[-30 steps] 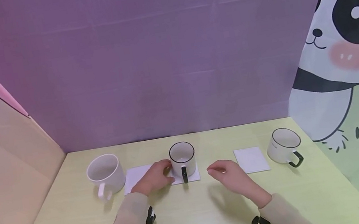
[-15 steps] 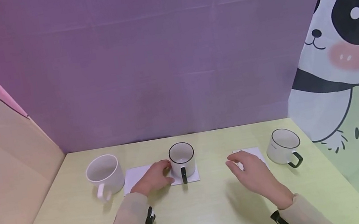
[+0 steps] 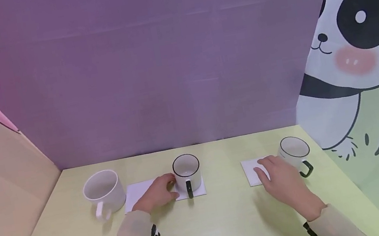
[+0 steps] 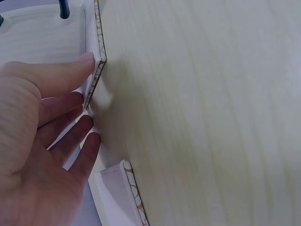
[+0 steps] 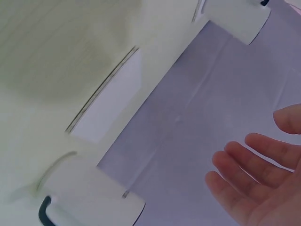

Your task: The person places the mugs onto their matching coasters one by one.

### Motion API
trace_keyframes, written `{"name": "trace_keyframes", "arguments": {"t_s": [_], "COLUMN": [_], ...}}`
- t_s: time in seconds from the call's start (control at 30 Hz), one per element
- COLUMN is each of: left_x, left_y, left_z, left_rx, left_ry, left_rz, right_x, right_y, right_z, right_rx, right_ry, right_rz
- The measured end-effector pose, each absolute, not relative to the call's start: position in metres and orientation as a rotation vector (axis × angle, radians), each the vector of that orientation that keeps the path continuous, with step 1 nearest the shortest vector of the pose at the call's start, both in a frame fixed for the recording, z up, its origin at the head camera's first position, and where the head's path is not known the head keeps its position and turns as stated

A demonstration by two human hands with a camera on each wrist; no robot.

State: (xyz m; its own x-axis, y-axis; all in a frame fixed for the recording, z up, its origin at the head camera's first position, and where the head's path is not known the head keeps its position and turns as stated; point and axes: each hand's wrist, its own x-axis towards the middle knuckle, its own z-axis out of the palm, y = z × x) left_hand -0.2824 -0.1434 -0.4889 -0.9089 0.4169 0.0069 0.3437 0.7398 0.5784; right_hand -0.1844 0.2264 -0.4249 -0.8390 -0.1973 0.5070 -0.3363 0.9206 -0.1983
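A white mug with a black rim and black handle (image 3: 187, 172) stands on a thin white coaster (image 3: 200, 191) near the middle. My left hand (image 3: 158, 193) is at the mug's left side. In the left wrist view, the thumb and index finger (image 4: 63, 101) hold that coaster's left edge; the other fingers hang loose below. On the right stands another black-handled mug (image 3: 294, 151), partly covered by my right hand (image 3: 285, 179). This hand hovers over the right coaster (image 3: 251, 172), fingers loosely bent, holding nothing. In the right wrist view, its fingers are apart from the mug (image 5: 94, 193).
At the far left stands a wider all-white mug (image 3: 104, 192), beside the left coaster (image 3: 136, 193). A purple backdrop (image 3: 167, 75) rises behind the table's back edge. Printed walls flank both sides, with a panda (image 3: 335, 110) on the right.
My right hand has moved right, from beside the middle mug to the right-hand mug, its fingers spreading. My left hand stays beside the middle mug. The head view has shifted slightly.
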Motion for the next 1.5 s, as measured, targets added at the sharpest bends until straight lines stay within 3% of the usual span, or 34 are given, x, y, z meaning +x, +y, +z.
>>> {"name": "trace_keyframes", "arguments": {"t_s": [0.4,0.93,1.27,1.5], "left_x": [-0.281,-0.279,-0.281,-0.278], "left_y": [-0.136,-0.137,-0.141,-0.141], "left_z": [-0.480,-0.482,-0.485,-0.485], "left_rx": [0.569,0.528,0.503,0.503], "left_ry": [2.803,2.793,2.788,2.796], "left_rz": [0.886,0.902,0.897,0.894], "right_x": [-0.176,-0.179,-0.191,-0.196], "right_y": [0.292,0.334,0.352,0.355], "right_z": [-0.417,-0.435,-0.447,-0.457], "right_rx": [0.211,-0.075,-0.316,-0.373], "right_ry": [-2.592,-2.666,-2.832,-2.696], "right_rz": [0.350,0.461,0.887,1.452]}}
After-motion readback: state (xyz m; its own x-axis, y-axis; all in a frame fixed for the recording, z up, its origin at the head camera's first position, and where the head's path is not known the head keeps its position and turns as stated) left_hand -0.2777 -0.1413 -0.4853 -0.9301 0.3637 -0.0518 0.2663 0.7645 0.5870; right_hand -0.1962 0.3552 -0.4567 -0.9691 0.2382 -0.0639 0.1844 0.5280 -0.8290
